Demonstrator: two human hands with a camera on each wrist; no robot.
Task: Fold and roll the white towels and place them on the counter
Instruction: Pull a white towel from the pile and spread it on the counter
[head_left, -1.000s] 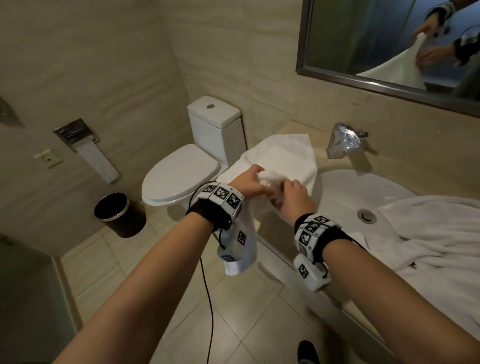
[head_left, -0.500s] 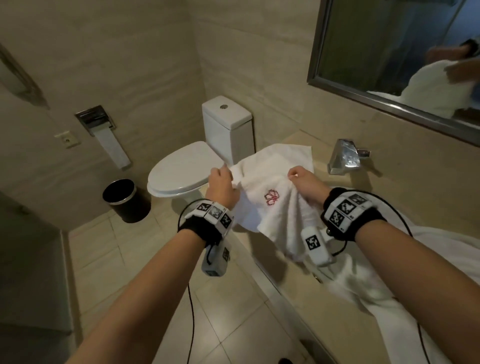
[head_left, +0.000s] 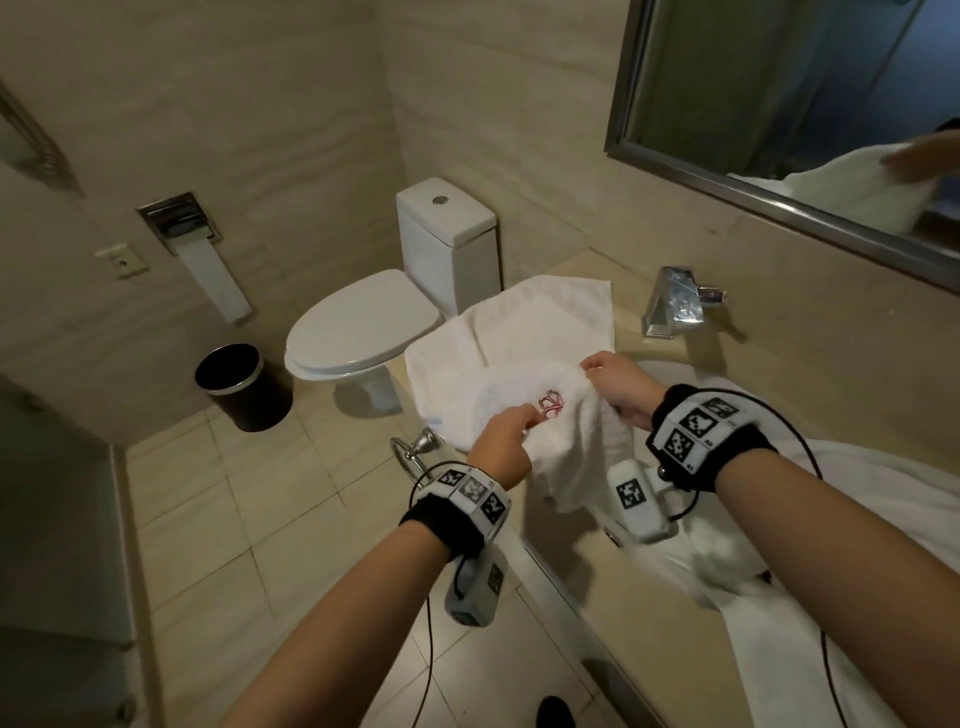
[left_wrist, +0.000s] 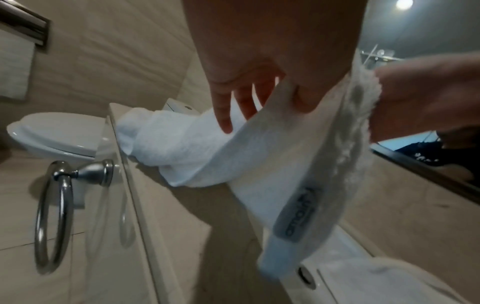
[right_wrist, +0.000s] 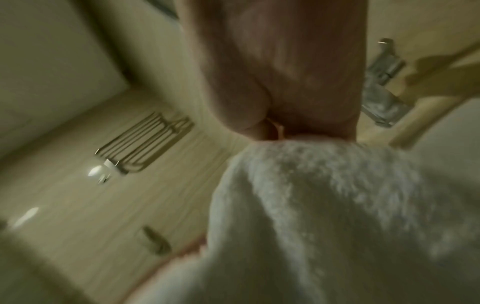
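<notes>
A small white towel (head_left: 566, 441) with a red embroidered logo hangs spread between my two hands above the counter's left end. My left hand (head_left: 511, 428) pinches its near left edge beside the logo. My right hand (head_left: 605, 382) pinches the far right edge, held a little higher. In the left wrist view the left hand (left_wrist: 262, 90) holds the towel (left_wrist: 285, 174), whose grey label hangs down. The right wrist view is blurred, with the right hand (right_wrist: 270, 127) above the towel's (right_wrist: 324, 216) pile. A flat white towel (head_left: 524, 322) lies on the counter (head_left: 779, 332) beneath.
A large white towel (head_left: 810, 530) is heaped over the sink at the right. The chrome faucet (head_left: 675, 304) stands behind it, under the mirror (head_left: 810, 93). A towel ring (head_left: 415, 452) sticks out of the counter's front. The toilet (head_left: 374, 327) and a black bin (head_left: 239, 384) stand to the left.
My hands went from bunched together on the towel to spread apart, opening it so the logo shows. Since half a second ago the left hand slid in toward the logo.
</notes>
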